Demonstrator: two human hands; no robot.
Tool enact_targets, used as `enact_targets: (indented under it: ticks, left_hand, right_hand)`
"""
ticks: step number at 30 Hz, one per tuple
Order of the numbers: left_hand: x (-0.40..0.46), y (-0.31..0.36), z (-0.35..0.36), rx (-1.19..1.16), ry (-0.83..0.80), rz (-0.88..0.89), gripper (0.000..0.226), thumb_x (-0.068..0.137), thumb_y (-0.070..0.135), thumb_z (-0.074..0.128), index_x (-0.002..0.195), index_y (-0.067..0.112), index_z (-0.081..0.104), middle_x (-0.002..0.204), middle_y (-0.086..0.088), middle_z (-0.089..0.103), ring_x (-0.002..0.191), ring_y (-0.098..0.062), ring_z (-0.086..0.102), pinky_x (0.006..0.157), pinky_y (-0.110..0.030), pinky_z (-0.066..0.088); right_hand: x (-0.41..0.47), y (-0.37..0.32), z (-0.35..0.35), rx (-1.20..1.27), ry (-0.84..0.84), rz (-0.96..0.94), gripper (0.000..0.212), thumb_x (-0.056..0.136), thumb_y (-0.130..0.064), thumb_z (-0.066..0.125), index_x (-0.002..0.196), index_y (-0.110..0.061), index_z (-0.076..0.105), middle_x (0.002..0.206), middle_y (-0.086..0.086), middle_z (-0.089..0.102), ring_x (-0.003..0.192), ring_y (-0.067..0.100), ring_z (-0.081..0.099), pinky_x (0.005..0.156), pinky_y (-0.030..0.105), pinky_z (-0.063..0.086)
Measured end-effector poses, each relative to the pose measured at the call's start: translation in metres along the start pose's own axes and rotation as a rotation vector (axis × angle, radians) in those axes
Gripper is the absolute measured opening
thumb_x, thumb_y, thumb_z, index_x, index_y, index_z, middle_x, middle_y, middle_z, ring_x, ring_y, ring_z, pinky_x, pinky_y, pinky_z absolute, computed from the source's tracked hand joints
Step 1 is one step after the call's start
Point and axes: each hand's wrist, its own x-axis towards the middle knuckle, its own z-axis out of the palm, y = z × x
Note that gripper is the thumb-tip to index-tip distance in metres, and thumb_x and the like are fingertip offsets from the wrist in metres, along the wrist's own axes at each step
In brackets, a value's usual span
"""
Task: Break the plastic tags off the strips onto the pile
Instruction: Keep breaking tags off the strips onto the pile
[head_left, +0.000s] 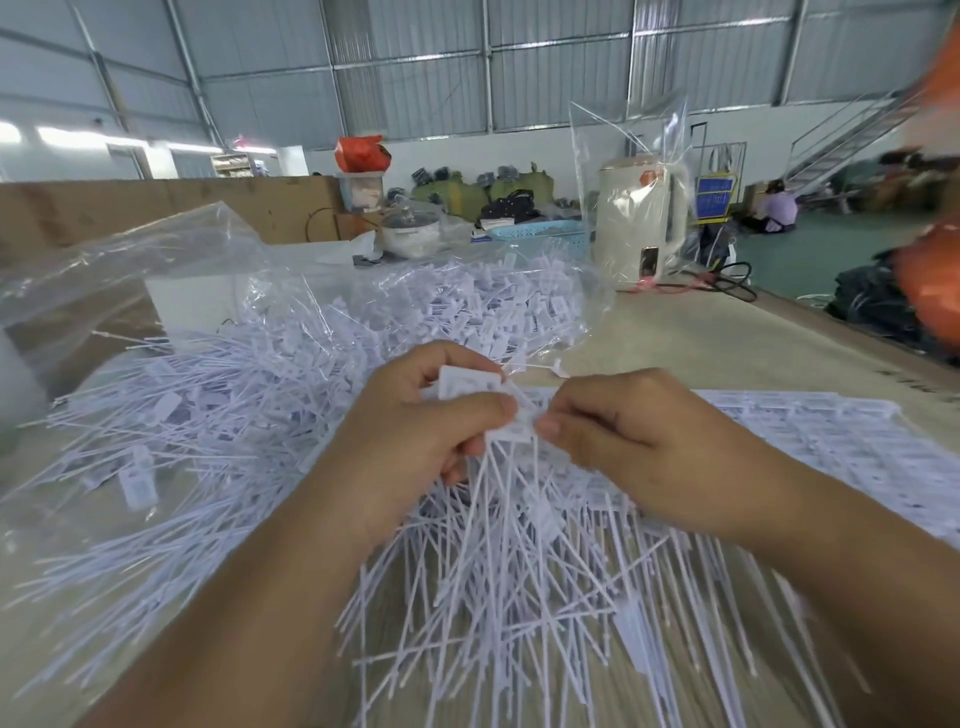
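Held just above the pile (509, 597) on the desk (701, 332), the strip (470, 387) of thin, light, probably brittle tags is gripped by the left hand (415, 441) while the right hand (639, 447) has its fingers (548, 427) pinched on one tag (514, 428), best taken near its joint.

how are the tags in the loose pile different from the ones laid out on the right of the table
The loose pile is a tangle: its tags lie singly, with thin tails crossing every way. The flat strips lie in orderly rows, tags side by side. The pile heaps up under the left hand and right hand, which pinch a tag; the strips lie untouched beside them. Both are white plastic.
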Motion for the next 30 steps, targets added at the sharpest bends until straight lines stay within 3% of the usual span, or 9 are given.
enact_targets:
  ticks: [4,7,13,17,20,24,27,30]
  left_hand:
    - [-0.005,0.001,0.005,0.103,-0.027,0.011,0.031,0.056,0.033,0.092,0.078,0.028,0.07,0.056,0.009,0.059,0.043,-0.006,0.051,0.04,-0.021,0.04]
    - [-0.005,0.002,0.007,0.104,0.006,0.017,0.031,0.053,0.039,0.083,0.077,0.026,0.069,0.057,0.006,0.059,0.042,-0.01,0.049,0.04,-0.022,0.04]
    - [-0.007,0.001,0.022,-0.179,0.179,0.075,0.015,0.067,0.03,0.081,0.074,0.027,0.068,0.052,0.004,0.054,0.041,-0.007,0.044,0.04,-0.022,0.041]
    - [-0.008,0.0,0.025,-0.329,0.224,0.011,0.014,0.063,0.03,0.077,0.073,0.023,0.069,0.048,0.002,0.05,0.037,-0.007,0.041,0.04,-0.02,0.04]
    - [-0.008,0.0,0.025,-0.297,0.214,0.01,0.013,0.064,0.03,0.077,0.073,0.024,0.07,0.049,0.002,0.05,0.038,-0.008,0.041,0.041,-0.021,0.041]
    - [-0.008,-0.003,0.027,-0.157,0.169,0.029,0.012,0.074,0.022,0.079,0.072,0.026,0.068,0.049,0.003,0.052,0.04,-0.009,0.043,0.041,-0.022,0.042]
    - [-0.009,-0.004,0.026,-0.061,0.158,0.065,0.015,0.076,0.027,0.081,0.074,0.028,0.067,0.051,0.005,0.054,0.041,-0.008,0.045,0.043,-0.024,0.042]
    - [-0.008,-0.004,0.025,-0.075,0.145,0.04,0.016,0.069,0.035,0.08,0.075,0.028,0.067,0.051,0.004,0.053,0.04,-0.009,0.044,0.043,-0.024,0.041]
  right_hand:
    - [0.0,0.001,0.003,-0.05,-0.027,0.017,0.036,0.096,-0.035,0.053,0.065,-0.016,0.052,0.052,-0.008,0.042,0.05,0.011,0.042,0.049,0.023,0.031]
    - [0.001,0.001,0.005,0.031,0.011,0.061,0.033,0.095,-0.032,0.055,0.066,-0.018,0.053,0.051,-0.011,0.045,0.049,0.009,0.042,0.048,0.02,0.032]
    - [0.003,-0.013,0.013,0.234,0.372,0.072,0.036,0.095,-0.023,0.058,0.063,-0.007,0.052,0.048,-0.011,0.041,0.044,0.005,0.038,0.043,0.012,0.028]
    - [0.006,-0.006,-0.004,0.312,0.643,0.133,0.034,0.098,-0.03,0.052,0.069,-0.014,0.056,0.056,-0.003,0.044,0.051,0.007,0.04,0.05,0.028,0.038]
    - [0.005,-0.001,-0.012,0.254,0.559,0.107,0.037,0.096,-0.035,0.051,0.068,-0.011,0.055,0.057,0.007,0.044,0.053,0.01,0.04,0.054,0.031,0.039]
    - [0.001,-0.007,0.002,0.228,0.303,0.011,0.039,0.094,-0.041,0.052,0.068,-0.013,0.053,0.058,0.005,0.048,0.05,0.005,0.039,0.047,0.017,0.034]
    - [0.001,-0.008,0.008,0.237,0.22,0.002,0.019,0.095,-0.047,0.048,0.094,-0.029,0.053,0.063,0.006,0.054,0.049,0.011,0.043,0.047,0.023,0.035]
    - [0.001,-0.006,0.01,0.276,0.186,0.011,0.037,0.087,-0.054,0.042,0.117,-0.033,0.041,0.069,-0.005,0.055,0.053,0.005,0.047,0.05,0.019,0.037]
